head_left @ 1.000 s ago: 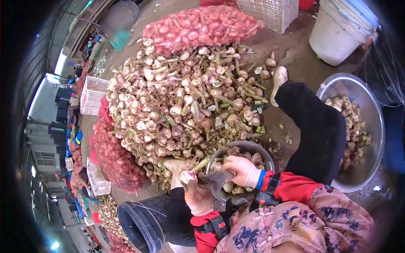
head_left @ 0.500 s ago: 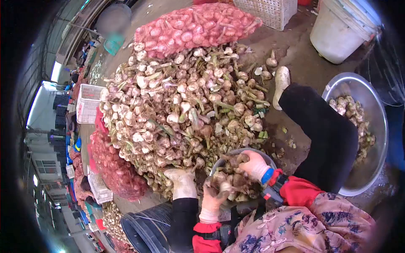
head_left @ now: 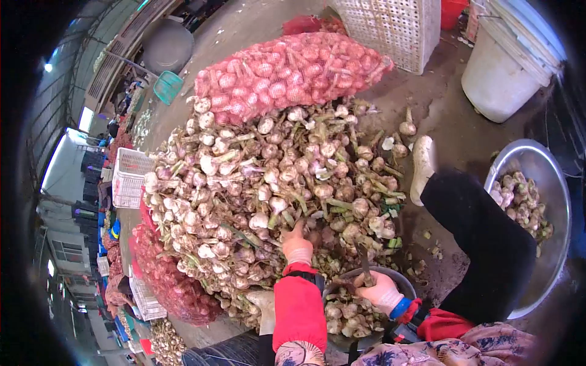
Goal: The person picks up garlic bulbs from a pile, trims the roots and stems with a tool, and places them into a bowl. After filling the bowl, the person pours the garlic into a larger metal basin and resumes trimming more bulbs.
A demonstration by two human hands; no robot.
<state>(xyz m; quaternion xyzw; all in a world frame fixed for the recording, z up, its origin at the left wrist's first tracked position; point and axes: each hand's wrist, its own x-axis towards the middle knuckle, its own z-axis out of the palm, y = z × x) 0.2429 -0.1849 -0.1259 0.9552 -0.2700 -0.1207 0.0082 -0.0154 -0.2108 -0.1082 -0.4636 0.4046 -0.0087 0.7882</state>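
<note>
A big heap of garlic bulbs [head_left: 262, 177] with stalks lies on the ground in front of me. My left hand [head_left: 297, 245], gloved and in a red sleeve, reaches forward into the near side of the heap; its fingertips are buried among the bulbs. My right hand [head_left: 379, 291], also gloved, is closed on a dark cutting tool [head_left: 364, 268] held above a small metal bowl [head_left: 404, 282] partly filled with trimmed garlic at my knees.
My black-trousered leg [head_left: 482, 238] and white shoe [head_left: 422, 165] stretch out to the right. A large metal basin [head_left: 552, 183] with garlic is beyond it, with a white bucket [head_left: 506, 73] behind. A red mesh sack [head_left: 287, 70] and a white crate [head_left: 390, 24] stand behind the heap.
My left hand left the small bowl and stretched forward into the heap. My right hand stayed over the bowl with the tool. The view tilted forward.
</note>
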